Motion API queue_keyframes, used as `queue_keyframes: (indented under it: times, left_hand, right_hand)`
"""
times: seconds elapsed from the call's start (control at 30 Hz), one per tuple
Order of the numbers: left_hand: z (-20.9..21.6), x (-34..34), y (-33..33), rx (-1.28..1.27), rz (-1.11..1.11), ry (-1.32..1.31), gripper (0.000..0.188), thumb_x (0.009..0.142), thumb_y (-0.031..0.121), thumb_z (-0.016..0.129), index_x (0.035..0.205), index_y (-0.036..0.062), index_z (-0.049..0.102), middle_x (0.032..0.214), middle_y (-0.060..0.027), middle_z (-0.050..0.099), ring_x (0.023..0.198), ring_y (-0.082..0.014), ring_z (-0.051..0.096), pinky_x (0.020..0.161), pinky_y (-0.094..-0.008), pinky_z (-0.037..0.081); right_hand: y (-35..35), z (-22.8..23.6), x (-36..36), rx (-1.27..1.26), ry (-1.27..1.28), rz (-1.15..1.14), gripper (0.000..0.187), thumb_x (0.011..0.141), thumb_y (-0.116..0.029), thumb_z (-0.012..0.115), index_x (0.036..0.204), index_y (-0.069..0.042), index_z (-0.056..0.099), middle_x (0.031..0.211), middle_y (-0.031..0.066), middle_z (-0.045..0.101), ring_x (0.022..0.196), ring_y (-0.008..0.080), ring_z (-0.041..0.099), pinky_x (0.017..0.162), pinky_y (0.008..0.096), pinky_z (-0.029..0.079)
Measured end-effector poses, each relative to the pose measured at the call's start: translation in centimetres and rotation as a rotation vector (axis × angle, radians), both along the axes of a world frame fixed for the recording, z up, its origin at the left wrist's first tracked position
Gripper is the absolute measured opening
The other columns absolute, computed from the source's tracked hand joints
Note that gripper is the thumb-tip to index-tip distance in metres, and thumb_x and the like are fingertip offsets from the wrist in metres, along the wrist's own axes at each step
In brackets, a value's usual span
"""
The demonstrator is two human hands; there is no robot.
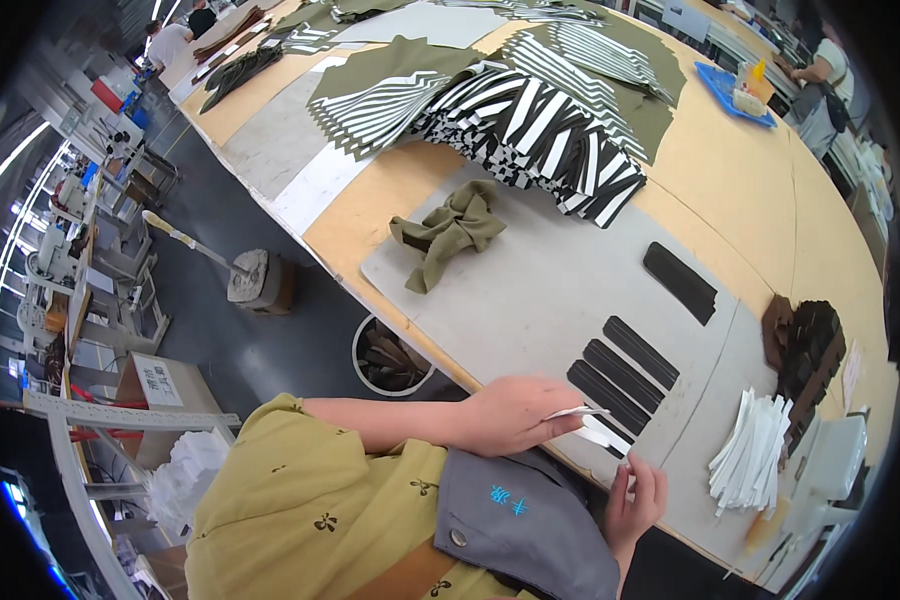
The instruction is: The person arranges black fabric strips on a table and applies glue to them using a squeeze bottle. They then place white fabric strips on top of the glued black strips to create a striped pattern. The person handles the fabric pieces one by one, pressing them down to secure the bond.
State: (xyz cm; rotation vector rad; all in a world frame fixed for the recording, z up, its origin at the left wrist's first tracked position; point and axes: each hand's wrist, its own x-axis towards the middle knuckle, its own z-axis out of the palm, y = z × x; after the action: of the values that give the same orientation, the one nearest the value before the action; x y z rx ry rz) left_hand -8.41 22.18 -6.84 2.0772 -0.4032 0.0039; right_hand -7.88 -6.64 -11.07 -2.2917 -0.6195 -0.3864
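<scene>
My left hand is closed in a pinch on thin white strips whose ends stick out past the fingertips. A white strip slants from there over the table's near edge toward my right hand. The right fingertips are pinched at the strip's far end. Just beyond both hands, several dark strips with pale lengthwise lines lie side by side on a grey sheet. Farther off on the same sheet is a neat dark stack of strips.
A fan of white strips and a dark brown pile lie at right. Crumpled olive cloth sits left of striped bundles. A blue tray stands far right. Below the left edge is a round bin.
</scene>
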Motion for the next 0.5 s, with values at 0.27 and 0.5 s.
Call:
queue_keyframes:
  times: [0.27, 0.5]
  left_hand:
    - [-0.9, 0.7, -2.4, -0.358, -0.263, 0.520, 0.051, 0.113, 0.040, 0.032, 0.103, -0.0010, 0.059, 0.089, -0.0128, 0.059, 0.084, -0.0260, 0.056, 0.081, -0.0380, 0.045]
    - [-1.2, 0.5, -2.9, -0.240, -0.222, 0.452, 0.047, 0.113, 0.038, 0.035, 0.111, 0.0014, 0.064, 0.085, -0.0060, 0.057, 0.079, -0.0207, 0.054, 0.080, -0.0343, 0.047]
  right_hand:
    - [4.8, 1.6, 1.6, 0.276, 0.162, 0.163, 0.024, 0.080, 0.000, 0.080, 0.102, -0.002, 0.070, 0.092, 0.0121, 0.069, 0.083, 0.0272, 0.066, 0.074, 0.0358, 0.053]
    - [4.2, 2.1, 1.6, 0.383, 0.105, 0.132, 0.013, 0.086, -0.002, 0.077, 0.097, -0.002, 0.071, 0.086, 0.0107, 0.072, 0.075, 0.0239, 0.070, 0.067, 0.0348, 0.055]
